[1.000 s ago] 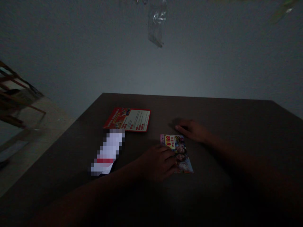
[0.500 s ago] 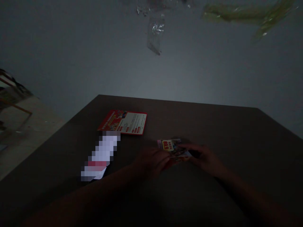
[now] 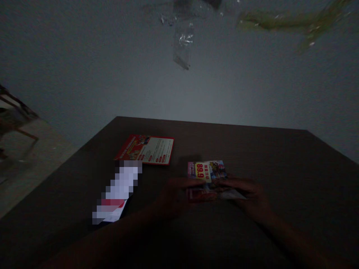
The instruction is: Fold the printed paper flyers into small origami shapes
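A colourful printed leaflet (image 3: 216, 170) with a large "89.9" on a yellow patch is between my two hands, bent by a crosswise fold. My left hand (image 3: 174, 196) grips its left side, fingers lying over the fold. On the right side, my right hand (image 3: 254, 192) pinches it, with the thumb below and the fingers above. A paler flap shows near the right thumb. Dim light hides part of both hands.
A red and white printed sheet (image 3: 158, 149) lies at the back left of the dark table (image 3: 238, 144). Nearer stands a lit, blurred-out phone (image 3: 119, 196). Behind rises a grey wall (image 3: 224, 86) with clear plastic and yellow tape (image 3: 277, 20).
The leaflet has opened wider between my hands, showing more of its printed face and a lower flap. My right hand has shifted slightly right and down.
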Available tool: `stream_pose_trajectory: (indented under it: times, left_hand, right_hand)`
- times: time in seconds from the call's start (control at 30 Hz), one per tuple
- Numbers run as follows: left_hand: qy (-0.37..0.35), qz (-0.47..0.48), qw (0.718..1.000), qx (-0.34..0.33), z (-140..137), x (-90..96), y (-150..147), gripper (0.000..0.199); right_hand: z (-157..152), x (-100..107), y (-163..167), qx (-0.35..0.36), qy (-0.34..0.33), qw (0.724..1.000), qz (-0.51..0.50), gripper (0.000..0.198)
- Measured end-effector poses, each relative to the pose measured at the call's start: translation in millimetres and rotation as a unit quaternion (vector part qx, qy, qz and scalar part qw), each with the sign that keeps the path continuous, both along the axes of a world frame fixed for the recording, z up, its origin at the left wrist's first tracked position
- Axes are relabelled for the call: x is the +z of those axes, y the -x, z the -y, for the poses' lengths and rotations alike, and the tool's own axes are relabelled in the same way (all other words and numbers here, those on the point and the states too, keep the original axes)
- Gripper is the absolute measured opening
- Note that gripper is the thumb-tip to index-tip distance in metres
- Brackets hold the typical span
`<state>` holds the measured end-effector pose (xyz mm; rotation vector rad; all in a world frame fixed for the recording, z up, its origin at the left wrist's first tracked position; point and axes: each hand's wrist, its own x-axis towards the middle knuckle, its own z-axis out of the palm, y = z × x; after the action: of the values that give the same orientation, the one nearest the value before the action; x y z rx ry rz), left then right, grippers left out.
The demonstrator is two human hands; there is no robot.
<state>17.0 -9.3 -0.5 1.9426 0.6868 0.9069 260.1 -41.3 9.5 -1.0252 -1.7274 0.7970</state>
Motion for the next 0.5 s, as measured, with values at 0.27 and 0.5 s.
stream_pose_trajectory:
  times: [0.27, 0.5]
  left_hand:
    - [0.117, 0.006, 0.993, 0.013, 13, 0.7, -14, 0.034]
    - [0.101, -0.004, 0.992, 0.074, 15, 2.4, -17, 0.035]
  right_hand:
    - [5, 2, 16, 0.039, 0.011, 0.999, -0.008, 0.015]
    - [10, -6, 17, -0.021, 0.112, 0.992, -0.059, 0.042]
